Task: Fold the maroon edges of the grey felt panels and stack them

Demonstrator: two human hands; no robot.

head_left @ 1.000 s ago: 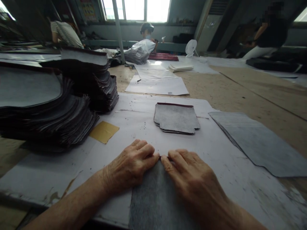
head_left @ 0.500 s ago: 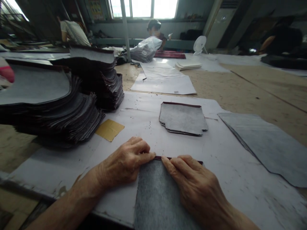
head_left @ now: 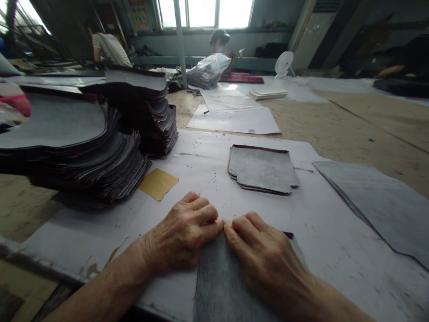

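Observation:
A grey-backed sheet (head_left: pixel 217 281) with a dark red strip along its far edge lies in front of me, running off the bottom of the view. My left hand (head_left: pixel 191 228) is closed, fingers curled, its thumb and forefinger tips pressing at the far edge. My right hand (head_left: pixel 264 255) is closed too, fingertips on the same edge, almost touching the left ones. Both hands cover most of the strip; a bit shows right of the right hand. Beyond them lies a small pile of notched grey pieces (head_left: pixel 261 167) with a dark red folded edge.
Tall stacks of grey-backed pieces (head_left: pixel 67 120) stand at the left. A tan square (head_left: pixel 159 184) lies beside them on the white paper (head_left: pixel 187 174). More large grey sheets (head_left: pixel 375 192) lie at the right. Farther back are a silver bag (head_left: pixel 209 69), a white fan (head_left: pixel 283 64) and several people.
My right hand has moved left along the edge, its fingers drawing in toward the left fingertips and covering more of the strip. The view has shifted slightly.

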